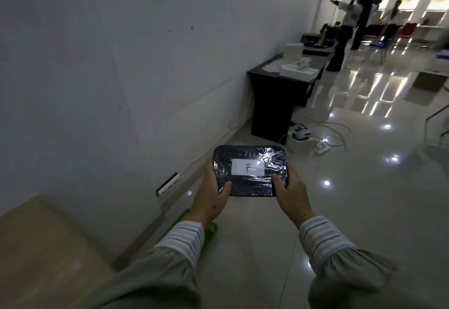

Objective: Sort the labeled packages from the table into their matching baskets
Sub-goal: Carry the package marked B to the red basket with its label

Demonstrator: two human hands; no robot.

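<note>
Together, both hands grip a glossy, plastic-wrapped dark package [250, 171].

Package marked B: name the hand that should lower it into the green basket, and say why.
Left, probably. Both hands grip the package, left hand and right hand at opposite ends, but the green basket shows only beneath the left forearm, beside the wall, so the left side is nearer.
</note>
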